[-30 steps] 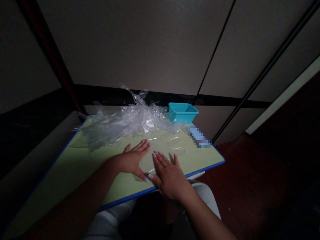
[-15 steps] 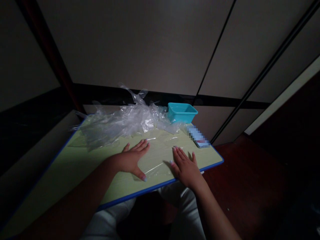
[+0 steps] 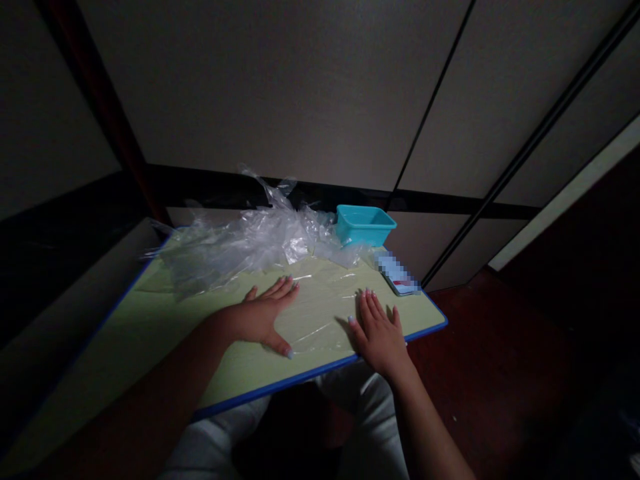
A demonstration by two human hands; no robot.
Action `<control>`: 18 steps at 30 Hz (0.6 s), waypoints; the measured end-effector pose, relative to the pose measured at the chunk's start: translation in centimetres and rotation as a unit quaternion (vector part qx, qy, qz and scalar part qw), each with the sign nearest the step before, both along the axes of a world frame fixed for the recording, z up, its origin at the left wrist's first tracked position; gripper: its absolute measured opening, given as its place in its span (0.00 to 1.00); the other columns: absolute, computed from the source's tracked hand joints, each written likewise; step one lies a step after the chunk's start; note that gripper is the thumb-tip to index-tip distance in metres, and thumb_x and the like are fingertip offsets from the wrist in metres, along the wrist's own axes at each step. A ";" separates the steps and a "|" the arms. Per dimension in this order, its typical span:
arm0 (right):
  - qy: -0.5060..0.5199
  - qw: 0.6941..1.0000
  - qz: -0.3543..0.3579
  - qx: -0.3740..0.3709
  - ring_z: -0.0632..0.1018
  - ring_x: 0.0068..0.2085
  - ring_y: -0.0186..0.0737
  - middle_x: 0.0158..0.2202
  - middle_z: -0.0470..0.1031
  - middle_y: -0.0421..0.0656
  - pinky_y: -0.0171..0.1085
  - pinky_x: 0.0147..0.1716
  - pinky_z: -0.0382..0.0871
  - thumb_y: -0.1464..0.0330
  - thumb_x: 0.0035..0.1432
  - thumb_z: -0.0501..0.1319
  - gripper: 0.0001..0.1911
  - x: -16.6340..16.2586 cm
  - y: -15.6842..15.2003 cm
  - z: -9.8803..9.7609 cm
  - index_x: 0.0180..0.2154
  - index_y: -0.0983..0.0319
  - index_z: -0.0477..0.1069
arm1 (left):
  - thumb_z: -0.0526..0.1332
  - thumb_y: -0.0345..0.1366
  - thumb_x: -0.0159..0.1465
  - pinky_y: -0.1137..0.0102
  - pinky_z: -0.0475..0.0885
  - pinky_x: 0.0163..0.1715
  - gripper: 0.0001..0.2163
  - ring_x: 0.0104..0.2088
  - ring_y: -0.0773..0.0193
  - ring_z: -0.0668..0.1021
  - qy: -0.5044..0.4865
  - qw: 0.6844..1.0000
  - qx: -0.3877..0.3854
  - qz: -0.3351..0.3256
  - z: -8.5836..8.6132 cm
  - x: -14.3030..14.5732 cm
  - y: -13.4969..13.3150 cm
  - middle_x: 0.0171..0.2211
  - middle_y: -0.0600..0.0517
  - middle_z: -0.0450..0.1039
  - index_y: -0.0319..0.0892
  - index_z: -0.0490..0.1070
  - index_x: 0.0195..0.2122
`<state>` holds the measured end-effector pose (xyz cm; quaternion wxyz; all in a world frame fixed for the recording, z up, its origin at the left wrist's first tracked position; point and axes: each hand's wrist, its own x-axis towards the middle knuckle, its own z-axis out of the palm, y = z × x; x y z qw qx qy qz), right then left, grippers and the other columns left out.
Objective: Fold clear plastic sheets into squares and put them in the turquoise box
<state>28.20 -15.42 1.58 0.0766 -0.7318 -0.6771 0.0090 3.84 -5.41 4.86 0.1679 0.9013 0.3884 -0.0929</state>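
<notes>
Both hands lie open and flat, gripping nothing. The left hand and right hand press palm-down on opposite ends of a clear plastic sheet. It stretches between them, long axis along the near edge of the surface. Crumpled plastic lies toward the far edge.

A dim room at home: low table by sliding panel doors on dark wood floor.
</notes>
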 end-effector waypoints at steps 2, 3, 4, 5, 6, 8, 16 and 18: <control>-0.004 1.000 0.000 0.004 0.44 0.64 0.42 0.64 0.38 0.46 0.56 0.57 0.33 0.54 0.62 0.38 0.33 0.1 0.0 -0.2 0.63 0.66 0.39 | 0.62 0.60 0.42 0.43 0.38 0.54 0.56 0.62 0.49 0.33 -0.013 1.000 0.000 0.002 0.1 -0.3 0.2 0.63 0.42 0.22 0.41 0.30 0.63; -0.005 1.000 0.001 0.005 0.44 0.64 0.42 0.64 0.38 0.46 0.56 0.58 0.33 0.55 0.62 0.38 0.33 0.1 0.0 -0.3 0.63 0.66 0.39 | 0.62 0.59 0.43 0.43 0.38 0.54 0.55 0.62 0.49 0.34 -0.019 1.000 0.000 0.006 0.2 -0.4 0.3 0.63 0.42 0.22 0.42 0.30 0.63; -0.005 1.000 0.002 0.005 0.44 0.64 0.42 0.64 0.38 0.45 0.56 0.58 0.33 0.55 0.62 0.38 0.33 0.1 0.0 -0.3 0.63 0.65 0.39 | 0.62 0.59 0.43 0.43 0.39 0.54 0.54 0.62 0.49 0.34 -0.025 1.000 0.001 0.010 0.2 -0.6 0.4 0.63 0.42 0.23 0.43 0.31 0.63; -0.005 1.000 0.003 0.004 0.44 0.64 0.42 0.64 0.39 0.45 0.56 0.58 0.34 0.55 0.62 0.38 0.33 0.2 0.0 -0.4 0.63 0.65 0.39 | 0.62 0.59 0.44 0.43 0.39 0.54 0.53 0.62 0.48 0.35 -0.031 0.999 0.001 0.015 0.3 -0.7 0.5 0.63 0.41 0.23 0.44 0.32 0.63; -0.005 1.000 0.003 0.004 0.44 0.64 0.42 0.64 0.39 0.45 0.56 0.58 0.34 0.55 0.62 0.38 0.32 0.3 0.0 -0.4 0.63 0.65 0.39 | 0.62 0.58 0.44 0.43 0.40 0.54 0.52 0.62 0.48 0.36 -0.038 0.999 0.002 0.020 0.3 -0.8 0.6 0.63 0.41 0.24 0.45 0.33 0.63; -0.003 1.000 0.006 0.006 0.44 0.64 0.42 0.64 0.39 0.45 0.55 0.58 0.34 0.55 0.62 0.37 0.32 0.4 -0.1 -0.5 0.63 0.63 0.39 | 0.62 0.58 0.46 0.46 0.42 0.55 0.49 0.62 0.48 0.38 -0.062 0.997 0.014 0.032 0.5 -0.8 0.8 0.64 0.41 0.28 0.45 0.37 0.63; 0.030 0.992 0.122 -0.019 0.44 0.63 0.44 0.64 0.39 0.42 0.58 0.57 0.29 0.55 0.62 0.38 0.29 -0.7 0.1 1.4 0.63 0.54 0.35 | 0.54 0.59 0.54 0.48 0.43 0.56 0.37 0.63 0.49 0.39 -0.125 0.974 0.150 0.117 -0.2 -0.5 1.3 0.64 0.40 0.39 0.43 0.53 0.60; 0.036 0.980 0.191 -0.040 0.45 0.63 0.44 0.64 0.39 0.42 0.57 0.57 0.28 0.53 0.62 0.40 0.30 -1.5 0.5 2.2 0.63 0.54 0.37 | 0.56 0.63 0.48 0.43 0.38 0.54 0.44 0.62 0.45 0.34 -0.087 0.978 0.142 0.126 -0.7 -0.6 1.2 0.63 0.38 0.36 0.41 0.52 0.61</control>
